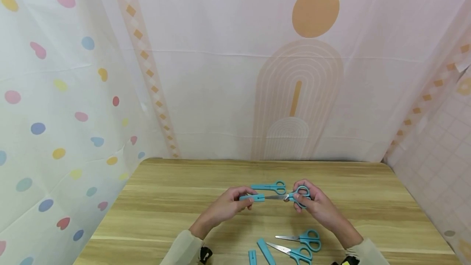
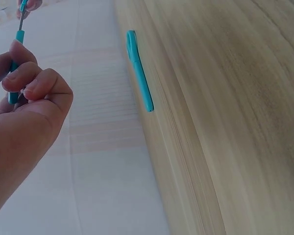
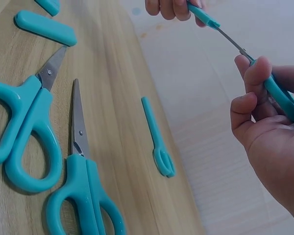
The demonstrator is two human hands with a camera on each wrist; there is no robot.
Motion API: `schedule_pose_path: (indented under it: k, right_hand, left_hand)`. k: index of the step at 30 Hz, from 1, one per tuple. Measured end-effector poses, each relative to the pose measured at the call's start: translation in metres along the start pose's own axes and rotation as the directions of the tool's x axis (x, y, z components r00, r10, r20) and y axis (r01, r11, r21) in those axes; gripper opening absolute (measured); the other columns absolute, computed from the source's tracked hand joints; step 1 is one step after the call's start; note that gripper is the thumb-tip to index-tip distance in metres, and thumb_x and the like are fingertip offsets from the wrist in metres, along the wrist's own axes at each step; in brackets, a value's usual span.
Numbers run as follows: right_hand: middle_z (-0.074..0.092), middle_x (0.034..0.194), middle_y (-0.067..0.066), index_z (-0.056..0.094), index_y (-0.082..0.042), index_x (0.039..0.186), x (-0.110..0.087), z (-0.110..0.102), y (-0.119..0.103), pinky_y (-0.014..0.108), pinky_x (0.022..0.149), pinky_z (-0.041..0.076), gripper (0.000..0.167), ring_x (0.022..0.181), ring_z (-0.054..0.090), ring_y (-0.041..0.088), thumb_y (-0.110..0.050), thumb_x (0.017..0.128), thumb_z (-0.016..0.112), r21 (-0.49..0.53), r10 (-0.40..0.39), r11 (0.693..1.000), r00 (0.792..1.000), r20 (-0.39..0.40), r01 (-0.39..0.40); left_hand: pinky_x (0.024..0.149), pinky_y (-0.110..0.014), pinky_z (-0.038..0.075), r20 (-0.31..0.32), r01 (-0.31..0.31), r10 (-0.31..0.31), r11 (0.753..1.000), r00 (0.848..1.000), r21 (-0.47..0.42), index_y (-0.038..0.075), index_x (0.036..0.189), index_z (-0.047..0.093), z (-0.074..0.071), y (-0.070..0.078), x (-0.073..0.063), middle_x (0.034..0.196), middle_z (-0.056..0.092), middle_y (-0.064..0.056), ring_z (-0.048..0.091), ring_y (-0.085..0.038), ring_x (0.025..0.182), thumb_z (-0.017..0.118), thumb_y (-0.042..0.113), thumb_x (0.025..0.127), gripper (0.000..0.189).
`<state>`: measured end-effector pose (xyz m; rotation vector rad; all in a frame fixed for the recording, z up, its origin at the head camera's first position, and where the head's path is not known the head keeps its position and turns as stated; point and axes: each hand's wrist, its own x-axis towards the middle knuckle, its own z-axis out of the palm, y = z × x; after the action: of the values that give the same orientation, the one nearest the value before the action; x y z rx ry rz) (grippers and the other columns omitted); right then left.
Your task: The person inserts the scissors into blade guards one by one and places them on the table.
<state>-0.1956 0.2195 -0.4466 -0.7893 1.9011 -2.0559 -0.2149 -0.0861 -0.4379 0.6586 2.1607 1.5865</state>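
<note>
A: State the hands' pose.
B: The right hand (image 1: pixel 314 201) pinches the handles of the held scissors (image 1: pixel 277 197), thumb uppermost, blade directed at the left hand (image 1: pixel 232 200). The left hand is clamped on a turquoise cap (image 1: pixel 259 198), its fingers curled. The blade meets the cap's mouth; whether the tip is inside, I cannot tell.
A: Surface and room?
B: Wood-grain table (image 1: pixel 386 207) below the held scissors. Just beyond them, a capped pair (image 1: pixel 266 187). On their near side, one bare pair (image 1: pixel 304 238), a second bare pair (image 1: pixel 293 252), a loose cap (image 1: pixel 265 251) and a notched cap (image 1: pixel 252 257). Arch-patterned cloth (image 1: pixel 217 93) behind them; dotted cloth (image 1: pixel 73 81) to their left.
A: Differences between views?
B: The right wrist view shows rivets on both bare blades, too small to confirm from the head. The left wrist view shows the capped pair alone on the table.
</note>
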Motion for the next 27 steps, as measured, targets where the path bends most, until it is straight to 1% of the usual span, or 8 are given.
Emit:
schedule_pose_path:
  k: [4,7,14,22,27]
  right_hand:
    - [0.069,0.101,-0.003,0.044,-0.002,0.114,0.001,0.001,0.001,0.025,0.069,0.05,0.011,0.074,0.057,0.007,-0.008,0.105,0.046,0.0,-0.005,1.0,1.0,0.007,0.005]
    - [0.068,0.098,-0.004,0.044,-0.002,0.114,0.001,0.003,0.001,0.025,0.07,0.05,0.01,0.074,0.057,0.007,-0.008,0.105,0.046,0.0,-0.004,1.0,1.0,0.011,0.004]
    - [0.063,0.091,-0.005,0.047,-0.012,0.114,0.003,0.006,0.001,0.024,0.07,0.051,0.01,0.074,0.056,0.009,-0.008,0.105,0.045,0.007,0.015,1.0,1.0,0.014,-0.015]
    - [0.065,0.093,-0.005,0.046,-0.011,0.115,0.004,0.009,0.001,0.026,0.071,0.051,0.01,0.074,0.058,0.008,-0.01,0.105,0.047,0.016,0.035,0.999,0.999,0.01,-0.035]
    - [0.064,0.09,-0.005,0.047,-0.013,0.115,0.006,0.011,0.001,0.026,0.071,0.051,0.01,0.073,0.058,0.008,-0.011,0.105,0.046,0.01,0.029,1.0,1.0,0.005,-0.029]
  left_hand:
    - [0.055,-0.019,0.032,0.007,-0.002,0.002,1.0,1.0,-0.009,0.009,0.12,0.066,0.002,0.0,0.001,0.085,0.062,-0.001,0.038,-0.009,0.063,0.055,0.02,0.102,0.022]
    - [0.054,-0.019,0.031,0.011,-0.003,0.003,1.0,1.0,-0.017,0.009,0.119,0.066,0.003,0.0,0.001,0.085,0.062,0.0,0.036,-0.009,0.062,0.055,0.019,0.102,0.022]
    - [0.056,-0.019,0.031,0.012,-0.004,0.004,1.0,1.0,-0.028,0.009,0.118,0.066,0.004,0.001,0.001,0.086,0.062,0.0,0.036,-0.009,0.063,0.056,0.019,0.102,0.021]
    - [0.057,-0.02,0.031,0.021,-0.009,0.009,0.999,1.0,-0.038,0.008,0.118,0.065,0.004,0.002,0.001,0.086,0.062,0.0,0.037,-0.009,0.064,0.056,0.018,0.102,0.021]
    - [0.057,-0.02,0.03,0.022,-0.011,0.012,0.999,1.0,-0.04,0.008,0.118,0.065,0.004,0.003,0.001,0.087,0.061,0.0,0.036,-0.009,0.064,0.055,0.019,0.102,0.021]
